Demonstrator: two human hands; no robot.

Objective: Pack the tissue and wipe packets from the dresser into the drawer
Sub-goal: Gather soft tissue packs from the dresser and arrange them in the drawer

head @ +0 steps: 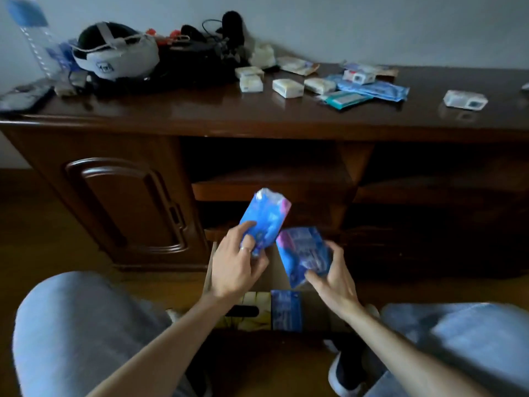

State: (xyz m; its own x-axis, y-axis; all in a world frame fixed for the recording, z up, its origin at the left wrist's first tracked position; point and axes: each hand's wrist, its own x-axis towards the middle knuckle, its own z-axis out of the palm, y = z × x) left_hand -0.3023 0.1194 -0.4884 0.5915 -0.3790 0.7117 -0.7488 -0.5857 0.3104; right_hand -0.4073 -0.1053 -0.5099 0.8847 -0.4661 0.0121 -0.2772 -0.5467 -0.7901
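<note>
Over drawer [315, 308] | left hand [234, 270] grip on blue packet [267, 217] | right hand [335, 282] grip on second packet [305, 255] | print blurred

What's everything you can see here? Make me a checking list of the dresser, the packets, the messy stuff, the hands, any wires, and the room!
Surface: dark wooden dresser top, glossy, crowded at the back.
Job's things: small white packets and long blue packets lie on the dresser; a lone packet sits apart at the right; one blue packet is already in the open drawer.
Clutter: headset, plastic bottle, dark bag.
Grippers: left hand and right hand each hold a blue packet over the drawer.
Cables: black cord behind the bag.
Surroundings: pale wall, wooden floor.
</note>
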